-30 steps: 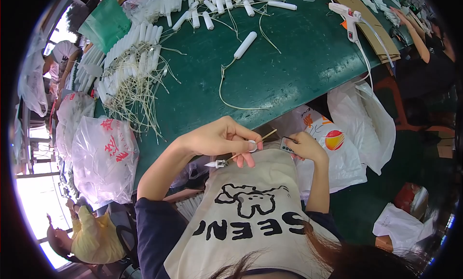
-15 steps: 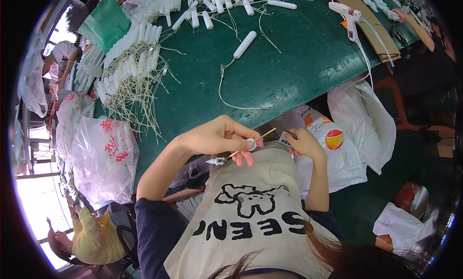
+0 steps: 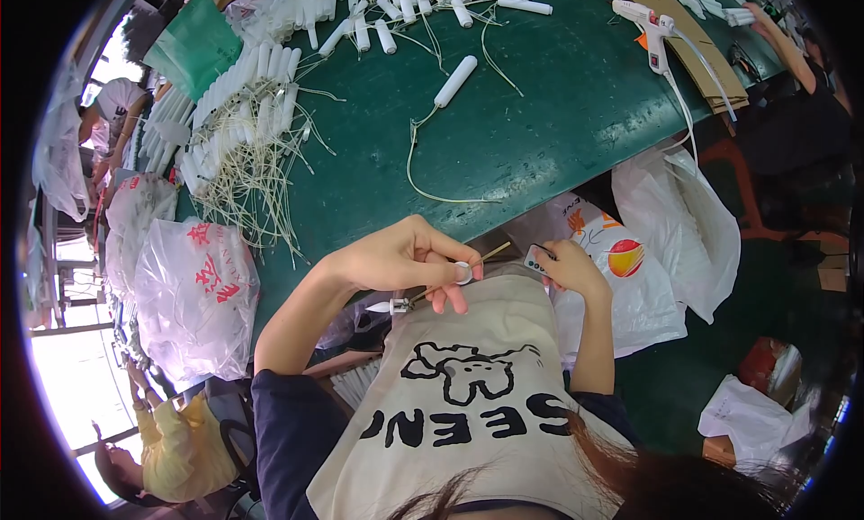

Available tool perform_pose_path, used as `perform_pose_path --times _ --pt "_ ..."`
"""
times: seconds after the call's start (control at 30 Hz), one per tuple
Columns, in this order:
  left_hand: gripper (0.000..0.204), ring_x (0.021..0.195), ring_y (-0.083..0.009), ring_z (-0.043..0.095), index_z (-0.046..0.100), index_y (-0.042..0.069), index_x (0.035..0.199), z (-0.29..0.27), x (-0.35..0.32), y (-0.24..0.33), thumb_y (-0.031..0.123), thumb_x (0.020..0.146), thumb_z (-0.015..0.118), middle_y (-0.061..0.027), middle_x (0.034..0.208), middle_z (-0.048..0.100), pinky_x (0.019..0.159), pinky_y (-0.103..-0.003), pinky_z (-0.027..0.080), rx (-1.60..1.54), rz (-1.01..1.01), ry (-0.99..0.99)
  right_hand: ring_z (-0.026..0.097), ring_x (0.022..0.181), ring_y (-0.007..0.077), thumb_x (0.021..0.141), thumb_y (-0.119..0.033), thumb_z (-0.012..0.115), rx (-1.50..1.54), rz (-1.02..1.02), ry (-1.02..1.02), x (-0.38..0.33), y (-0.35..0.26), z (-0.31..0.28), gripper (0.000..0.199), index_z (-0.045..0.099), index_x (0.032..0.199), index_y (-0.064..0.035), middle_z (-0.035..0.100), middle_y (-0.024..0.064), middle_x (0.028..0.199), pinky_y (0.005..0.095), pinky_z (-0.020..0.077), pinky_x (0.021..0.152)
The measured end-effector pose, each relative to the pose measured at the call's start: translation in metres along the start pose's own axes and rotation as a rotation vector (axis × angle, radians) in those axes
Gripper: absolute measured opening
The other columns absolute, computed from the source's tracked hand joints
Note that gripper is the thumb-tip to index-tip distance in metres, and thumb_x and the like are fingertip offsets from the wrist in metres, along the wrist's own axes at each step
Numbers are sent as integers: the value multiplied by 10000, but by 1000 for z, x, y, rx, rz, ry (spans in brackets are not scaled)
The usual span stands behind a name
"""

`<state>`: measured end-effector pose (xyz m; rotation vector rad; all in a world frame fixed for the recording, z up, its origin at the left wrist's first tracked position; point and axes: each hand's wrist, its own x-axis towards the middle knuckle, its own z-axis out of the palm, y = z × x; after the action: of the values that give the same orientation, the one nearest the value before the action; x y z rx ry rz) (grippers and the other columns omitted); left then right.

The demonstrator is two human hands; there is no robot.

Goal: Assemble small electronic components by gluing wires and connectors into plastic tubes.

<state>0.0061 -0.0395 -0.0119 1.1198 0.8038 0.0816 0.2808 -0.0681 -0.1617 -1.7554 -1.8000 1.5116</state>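
Head view: at lower centre we see the person's cream apron [image 3: 468, 403] filling the near frame. Just above it, the left hand [image 3: 405, 259] is curled, its fingers pinching a small white round piece [image 3: 463, 272] and a thin wire [image 3: 450, 282] with a small white piece at its lower end. Just to the right, the right hand [image 3: 565, 266] closes on a small dark piece [image 3: 537, 261]; we cannot tell its grip exactly. Both hands hang just off the near edge of the green table [image 3: 540, 133]. Beyond them we find a bare stretch with one white tube [image 3: 454, 81] trailing a cord. Further, upper left, lies a heap of white tubes [image 3: 234, 115]; a glue gun [image 3: 650, 30] sits at the upper right. Plastic bags [image 3: 193, 295] crowd the left edge.
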Motion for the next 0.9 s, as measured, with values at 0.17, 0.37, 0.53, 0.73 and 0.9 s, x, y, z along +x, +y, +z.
perform_pose_path --times 0.17,0.37,0.53,0.73,0.9 --pt "251 630 -67 625 620 -54 1057 0 2 -3 130 906 543 -119 787 690 599 -186 493 17 10 11 486 359 148 907 -264 500 20 19 -11 0 -2 0 362 598 794 65 568 87 514 301 400 392" --pt "251 619 -64 622 621 -45 1067 -1 2 -4 131 904 546 -111 783 691 589 -181 486 8 14 -9 487 363 145 907 -261 498 8 25 1 0 2 1 354 605 804 61 573 87 522 300 396 391" --pt "244 618 -67 624 619 -49 1060 -3 1 -7 122 902 547 -110 770 688 580 -185 487 2 9 -6 488 368 143 908 -271 505 2 35 17 0 1 1 359 606 796 55 575 81 526 297 394 395" --pt "244 630 -74 635 617 -50 1070 -3 -2 -6 110 905 535 -115 771 688 573 -188 485 0 24 -27 480 365 142 909 -277 509 6 33 12 1 0 2 364 600 782 52 572 83 523 298 392 394" --pt "194 726 -204 693 612 -103 1003 -3 0 -7 38 882 556 -112 793 649 565 -234 530 -13 19 -16 480 366 141 908 -276 508 17 42 2 1 2 2 366 601 777 53 570 84 522 297 389 392"
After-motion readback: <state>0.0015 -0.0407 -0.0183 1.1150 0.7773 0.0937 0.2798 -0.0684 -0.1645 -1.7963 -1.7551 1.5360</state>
